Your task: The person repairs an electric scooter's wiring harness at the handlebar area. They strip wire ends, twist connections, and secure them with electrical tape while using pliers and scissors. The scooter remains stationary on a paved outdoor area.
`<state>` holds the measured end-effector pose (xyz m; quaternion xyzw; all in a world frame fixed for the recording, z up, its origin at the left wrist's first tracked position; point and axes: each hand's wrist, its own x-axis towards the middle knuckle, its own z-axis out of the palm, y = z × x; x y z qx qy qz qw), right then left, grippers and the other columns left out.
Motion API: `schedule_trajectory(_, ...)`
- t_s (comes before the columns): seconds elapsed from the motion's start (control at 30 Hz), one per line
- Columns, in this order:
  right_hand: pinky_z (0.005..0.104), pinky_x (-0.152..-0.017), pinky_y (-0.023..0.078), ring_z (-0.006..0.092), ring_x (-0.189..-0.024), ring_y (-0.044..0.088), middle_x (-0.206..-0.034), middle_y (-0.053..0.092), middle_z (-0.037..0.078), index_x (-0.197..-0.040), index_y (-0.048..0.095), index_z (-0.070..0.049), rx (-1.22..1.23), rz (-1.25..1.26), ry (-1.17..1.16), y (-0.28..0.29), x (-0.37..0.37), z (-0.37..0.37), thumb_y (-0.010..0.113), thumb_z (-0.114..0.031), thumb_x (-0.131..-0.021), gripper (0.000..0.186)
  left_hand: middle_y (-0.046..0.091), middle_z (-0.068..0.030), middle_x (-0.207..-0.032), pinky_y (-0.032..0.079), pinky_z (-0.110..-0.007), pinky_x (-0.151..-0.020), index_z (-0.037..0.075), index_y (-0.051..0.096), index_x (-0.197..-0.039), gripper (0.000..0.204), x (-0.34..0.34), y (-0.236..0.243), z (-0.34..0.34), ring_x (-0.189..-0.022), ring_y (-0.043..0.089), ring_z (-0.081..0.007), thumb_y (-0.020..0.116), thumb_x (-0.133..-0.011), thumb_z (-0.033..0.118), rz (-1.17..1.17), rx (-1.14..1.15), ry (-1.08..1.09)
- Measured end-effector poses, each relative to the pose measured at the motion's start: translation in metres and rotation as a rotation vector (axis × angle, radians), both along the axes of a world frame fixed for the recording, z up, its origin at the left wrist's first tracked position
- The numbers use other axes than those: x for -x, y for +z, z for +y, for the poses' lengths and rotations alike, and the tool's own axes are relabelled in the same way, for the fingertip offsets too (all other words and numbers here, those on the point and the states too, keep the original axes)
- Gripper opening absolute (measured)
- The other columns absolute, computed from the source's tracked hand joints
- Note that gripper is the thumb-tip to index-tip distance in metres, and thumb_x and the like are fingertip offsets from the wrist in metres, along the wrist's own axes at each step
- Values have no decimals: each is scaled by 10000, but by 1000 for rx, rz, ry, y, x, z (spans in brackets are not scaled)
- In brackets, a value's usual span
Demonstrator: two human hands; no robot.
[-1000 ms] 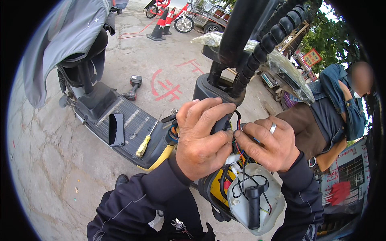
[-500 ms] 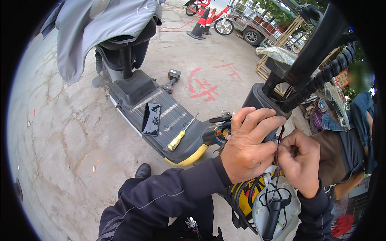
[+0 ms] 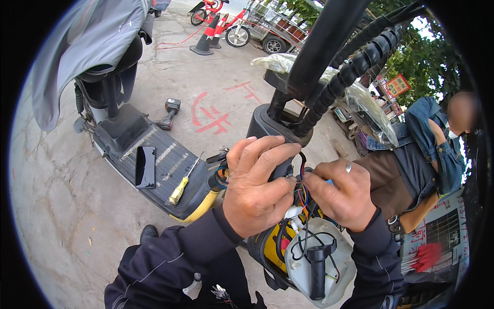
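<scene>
Both hands work at thin coloured wires [image 3: 305,198] that hang from the front column [image 3: 265,123] of an electric scooter. My left hand [image 3: 260,188] rests against the column, its thumb and forefinger pinched at the wires. Close beside it on the right, my right hand [image 3: 343,193], with a ring on one finger, also pinches the wires. The fingers partly hide the wire ends. Below the hands, a black handlebar grip [image 3: 318,273] with a cable lies in a pale plastic cover [image 3: 297,257]. White connectors [image 3: 293,212] hang above this cover.
On the scooter's footboard [image 3: 159,154] lie a black phone [image 3: 145,167] and a yellow-handled screwdriver [image 3: 178,190]. A cordless power tool [image 3: 169,114] lies on the ground beyond. A person in a denim jacket [image 3: 424,123] sits at the right. Traffic cones [image 3: 207,37] stand farther off.
The view has swung right, so the scooter appears farther left and more of the seated person shows. My right hand has turned back-upward, and its fingers have separated slightly from the left hand's.
</scene>
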<state>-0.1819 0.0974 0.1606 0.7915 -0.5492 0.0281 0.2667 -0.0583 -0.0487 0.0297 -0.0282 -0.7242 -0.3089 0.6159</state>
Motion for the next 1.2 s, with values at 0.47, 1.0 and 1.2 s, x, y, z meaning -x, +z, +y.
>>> schedule_trajectory(0.47, 340, -569, 513, 192, -636, 641, -843, 688, 64, -896, 704, -6, -72, -494, -251, -12, -18, -9, 740, -46, -833, 83, 718, -135, -1331, 369, -518, -1114, 82, 730, -806, 223, 2, 0, 0, -1297, 608, -366, 823, -613, 19, 9, -11, -3)
schedule_trajectory(1.0, 342, -621, 550, 238, -745, 701, -961, 683, 80, -1088, 750, -46, -8, -97, -67, -4, -4, 1, 795, -86, -775, 319, 714, -132, -1339, 369, -515, -1101, 89, 742, -823, 224, 1, -1, -1, -1296, 605, -359, 826, -626, 25, 12, -6, 0)
schedule_trajectory(1.2, 337, -646, 551, 220, -791, 709, -1012, 688, 72, -1096, 746, -27, -28, 103, 43, -8, 2, 1, 761, -149, -717, 398, 713, -134, -1342, 369, -513, -1101, 84, 743, -828, 228, 0, -1, -1, -1307, 598, -358, 827, -624, 28, 9, -5, -4)
